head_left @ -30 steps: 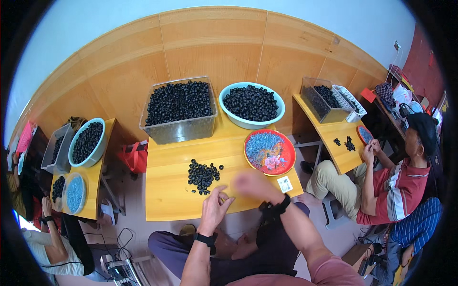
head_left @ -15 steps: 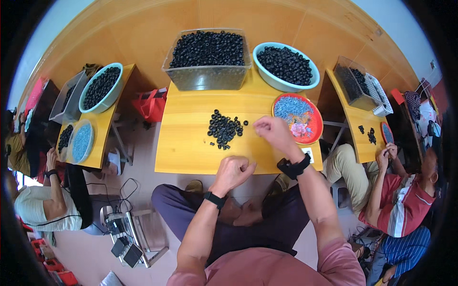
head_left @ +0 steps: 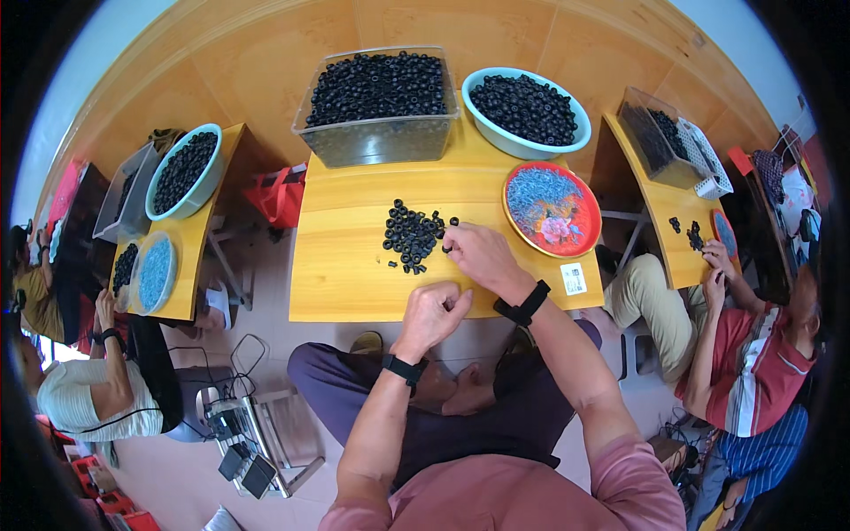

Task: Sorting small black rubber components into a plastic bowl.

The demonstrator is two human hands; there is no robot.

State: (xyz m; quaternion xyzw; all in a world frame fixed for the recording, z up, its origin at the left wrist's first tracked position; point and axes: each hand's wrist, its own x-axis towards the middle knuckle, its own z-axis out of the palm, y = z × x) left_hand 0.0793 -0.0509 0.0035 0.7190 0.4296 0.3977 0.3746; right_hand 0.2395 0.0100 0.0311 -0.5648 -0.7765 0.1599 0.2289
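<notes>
On the yellow table (head_left: 345, 283) lies a loose pile of small black rings (head_left: 410, 236). My right hand (head_left: 485, 258) is at the pile's right edge, fingertips pinched together at a black ring (head_left: 447, 250). Near the table's front edge my left hand (head_left: 434, 317) is closed, its fingers curled under and the thumb pointing right; whatever is inside is hidden. To the right of my right hand sits a round red tray (head_left: 584, 230) with a flower pattern, holding many thin blue-grey pieces (head_left: 538, 193).
At the back stand a clear bin (head_left: 381, 146) and a light-blue basin (head_left: 511, 152), both full of black rings. A white label (head_left: 574, 279) is on the table's right side. People sit at side tables (head_left: 186, 283) left and right with similar parts.
My right hand has moved left and slightly toward me, from beside the red tray to the pile's edge. My left hand stays nearly in place.
</notes>
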